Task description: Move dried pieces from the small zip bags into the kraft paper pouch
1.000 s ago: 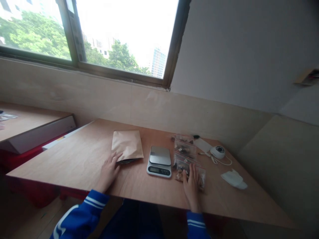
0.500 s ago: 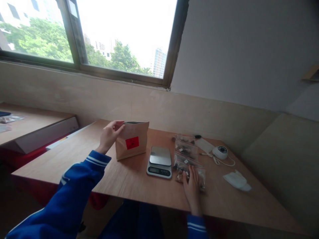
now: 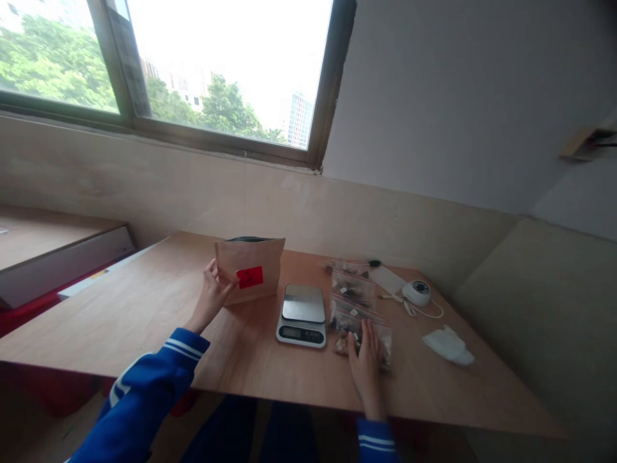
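Note:
A brown paper pouch (image 3: 263, 257) with a red label stands upright on the table, its top open. My left hand (image 3: 212, 299) grips the pouch's left side, thumb on the front and fingers round the edge. To the right of the pouch lies a digital scale (image 3: 303, 305) with a bare metal plate. Several zip bags with dark contents (image 3: 354, 289) are in a column right of the scale. My right hand (image 3: 366, 360) rests with fingers apart on the nearest bag (image 3: 385, 337), which holds brownish pieces.
A white dome camera (image 3: 417, 292) with a cable lies at the right, near a white card (image 3: 387, 280) and a black-tipped item. Crumpled white tissue (image 3: 448, 345) is closer on the right. Another table (image 3: 58, 235) stands far left, below the window.
My left hand has moved down from the pouch's top corner to its left side. My right hand stays on the bag. The whole view has shifted slightly.

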`<state>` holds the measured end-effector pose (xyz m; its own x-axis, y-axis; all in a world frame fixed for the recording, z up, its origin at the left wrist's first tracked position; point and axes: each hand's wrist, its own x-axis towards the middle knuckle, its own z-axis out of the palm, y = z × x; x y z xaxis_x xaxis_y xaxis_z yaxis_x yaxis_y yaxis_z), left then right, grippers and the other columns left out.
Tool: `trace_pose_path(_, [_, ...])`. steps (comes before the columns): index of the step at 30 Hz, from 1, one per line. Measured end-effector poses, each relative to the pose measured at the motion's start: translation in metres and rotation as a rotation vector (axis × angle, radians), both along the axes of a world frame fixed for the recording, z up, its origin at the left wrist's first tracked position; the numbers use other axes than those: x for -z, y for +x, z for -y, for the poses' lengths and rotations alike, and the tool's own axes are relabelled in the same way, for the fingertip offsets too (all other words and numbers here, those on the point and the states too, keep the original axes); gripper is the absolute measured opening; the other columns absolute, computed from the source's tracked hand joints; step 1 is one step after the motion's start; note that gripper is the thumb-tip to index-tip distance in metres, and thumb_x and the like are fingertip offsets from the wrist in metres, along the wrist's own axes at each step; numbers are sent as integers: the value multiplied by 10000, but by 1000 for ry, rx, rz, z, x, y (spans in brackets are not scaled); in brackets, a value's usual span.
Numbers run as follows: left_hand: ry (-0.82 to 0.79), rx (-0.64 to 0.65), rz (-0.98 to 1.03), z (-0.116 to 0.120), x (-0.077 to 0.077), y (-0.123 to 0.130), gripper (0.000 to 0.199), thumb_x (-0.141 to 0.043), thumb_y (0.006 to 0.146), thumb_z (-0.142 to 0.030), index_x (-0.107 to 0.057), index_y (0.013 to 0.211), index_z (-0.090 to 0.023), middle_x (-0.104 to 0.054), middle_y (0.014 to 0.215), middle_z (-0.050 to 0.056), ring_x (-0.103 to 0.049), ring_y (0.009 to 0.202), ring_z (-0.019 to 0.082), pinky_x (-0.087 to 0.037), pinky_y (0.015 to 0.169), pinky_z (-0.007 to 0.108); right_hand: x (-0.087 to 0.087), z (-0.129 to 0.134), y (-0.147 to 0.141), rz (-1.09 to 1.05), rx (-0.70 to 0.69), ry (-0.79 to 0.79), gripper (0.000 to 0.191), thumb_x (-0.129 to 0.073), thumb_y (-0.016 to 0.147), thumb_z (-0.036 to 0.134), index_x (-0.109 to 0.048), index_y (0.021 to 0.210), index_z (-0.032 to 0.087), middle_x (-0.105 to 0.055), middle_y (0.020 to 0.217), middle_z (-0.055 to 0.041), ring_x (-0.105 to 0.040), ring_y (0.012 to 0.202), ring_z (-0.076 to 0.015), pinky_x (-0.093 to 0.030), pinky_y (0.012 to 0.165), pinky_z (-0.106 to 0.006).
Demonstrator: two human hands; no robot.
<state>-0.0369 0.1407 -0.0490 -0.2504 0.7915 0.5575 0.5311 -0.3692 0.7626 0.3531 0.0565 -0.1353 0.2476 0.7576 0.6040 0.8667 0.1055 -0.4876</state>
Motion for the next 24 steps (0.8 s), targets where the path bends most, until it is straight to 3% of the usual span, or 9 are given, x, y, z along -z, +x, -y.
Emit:
trace_pose_path(3, [-32, 34, 38, -13, 2, 5, 748, -599, 784, -405, -190, 1364, -166, -375, 1395, 206, -414, 1304, 296, -407, 1025, 495, -2, 0, 0, -53, 10, 25, 674, -314, 915, 539, -343, 1409, 82, -378, 1446, -225, -271, 1378, -336, -247, 1077, -570])
trace_pose_path(7, [-93, -1, -19, -15, 2, 10, 773, -628, 739, -344, -250, 1373, -114, -376, 1411, 229, -342, 1350, 340, -317, 1089, 522, -3, 0, 0, -153, 12, 78, 666, -313, 918, 526, -383, 1367, 40, -384, 1424, -262, -291, 1369, -339, -264, 1079, -557])
trace_pose_path(10, [-191, -92, 23, 4, 13, 16, 808, -598, 764, -406, -234, 1417, -98, -282, 1480, 255, -321, 1357, 379, -314, 1081, 547, -3, 1, 0, -226, 6, 113, 610, -319, 925, 479, -410, 1334, 36, -409, 1399, -268, -335, 1349, -324, -303, 1067, -527])
trace_pose_path(13, [-285, -65, 118, 36, 35, 22, 791, -543, 805, -455, -212, 1446, -131, -301, 1487, 236, -429, 1291, 374, -411, 1008, 534, -9, 1, 1, -231, 20, 145, 523, -342, 920, 429, -463, 1283, 72, -478, 1338, -246, -405, 1298, -310, -353, 1030, -507])
trace_pose_path(15, [-328, -59, 139, 57, 50, 26, 667, -483, 838, -439, -305, 1413, -151, -435, 1415, 201, -463, 1273, 342, -423, 1001, 516, -20, -2, 5, -189, 41, 167, 461, -355, 911, 386, -506, 1233, 92, -544, 1264, -226, -467, 1235, -301, -388, 990, -494])
trace_pose_path(17, [-338, -26, 4, 73, 60, 28, 503, -447, 851, -436, -513, 1265, -160, -499, 1374, 160, -441, 1297, 315, -367, 1061, 495, -34, -7, 12, -112, 51, 167, 417, -359, 900, 349, -551, 1176, 100, -600, 1190, -206, -517, 1165, -291, -395, 970, -477])
trace_pose_path(20, [-364, 94, -203, 87, 63, 29, 419, -419, 858, -424, -644, 1110, -176, -547, 1342, 130, -411, 1324, 300, -330, 1093, 481, -54, -19, 24, 35, 54, 55, 373, -356, 882, 310, -612, 1083, 128, -669, 1085, -158, -574, 1059, -274, -330, 1004, -491])
trace_pose_path(24, [-374, 113, -300, 92, 56, 30, 445, -388, 874, -413, -639, 1147, -167, -537, 1360, 127, -404, 1330, 286, -334, 1091, 480, -62, -25, 34, 191, 93, -212, 319, -421, 816, 257, -651, 1017, 166, -697, 1039, -117, -597, 1008, -276, -282, 993, -515])
